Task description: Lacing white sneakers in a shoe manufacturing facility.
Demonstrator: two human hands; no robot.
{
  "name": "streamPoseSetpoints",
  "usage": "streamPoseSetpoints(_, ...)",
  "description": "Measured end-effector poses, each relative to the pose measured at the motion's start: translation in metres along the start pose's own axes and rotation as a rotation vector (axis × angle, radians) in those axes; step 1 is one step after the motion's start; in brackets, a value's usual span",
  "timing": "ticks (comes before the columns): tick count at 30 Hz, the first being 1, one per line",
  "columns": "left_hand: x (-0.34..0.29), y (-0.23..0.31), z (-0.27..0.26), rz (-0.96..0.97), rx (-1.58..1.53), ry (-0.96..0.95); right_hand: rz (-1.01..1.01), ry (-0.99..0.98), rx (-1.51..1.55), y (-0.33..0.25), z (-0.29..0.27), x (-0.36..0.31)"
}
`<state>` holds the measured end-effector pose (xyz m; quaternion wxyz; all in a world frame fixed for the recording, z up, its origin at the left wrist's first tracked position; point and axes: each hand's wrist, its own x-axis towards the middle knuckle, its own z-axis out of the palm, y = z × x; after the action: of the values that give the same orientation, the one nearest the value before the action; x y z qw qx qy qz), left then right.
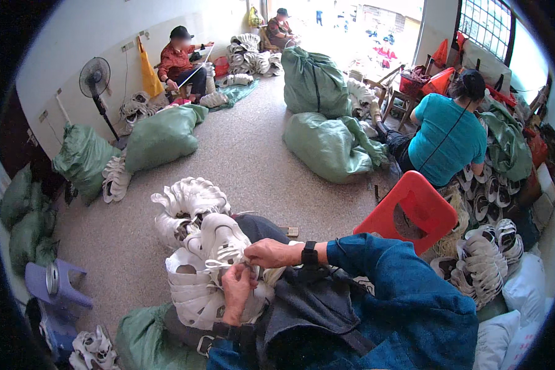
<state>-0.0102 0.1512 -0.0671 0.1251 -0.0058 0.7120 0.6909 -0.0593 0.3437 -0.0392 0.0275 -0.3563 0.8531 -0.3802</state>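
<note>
A white shoe upper (pixel 219 231) rests on my lap, with white shoelaces (pixel 219 264) looped across its front. My right hand (pixel 271 253) reaches in from the right, its fingertips pinched on a shoelace at the upper's edge. Just below it, my left hand (pixel 235 293) is closed with thumb and fingers together; what it pinches is too small to make out. Under and around both hands lie stacks of nested white shoe uppers (pixel 194 302). Another curved stack (pixel 194 197) sits beyond them. A dark apron (pixel 308 302) covers my lap.
Green sacks (pixel 330 148) stand ahead and to the left. A red plastic stool (pixel 407 213) is at my right, near a person in a teal shirt (pixel 447 135). More stacked uppers (pixel 484 259) lie at right. A purple stool (pixel 55 283) and a fan (pixel 95 80) stand left. Two people sit farther back.
</note>
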Motion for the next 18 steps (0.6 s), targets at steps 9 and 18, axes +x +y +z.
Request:
streamPoseSetpoints(9, 0.003, 0.008, -0.001, 0.081, 0.07, -0.048, -0.083, 0.008, 0.002, -0.002, 0.01, -0.006)
streamPoseSetpoints(18, -0.005, 0.012, 0.001, 0.178, 0.278, 0.058, -0.026, 0.074, 0.054, 0.004, 0.027, -0.004)
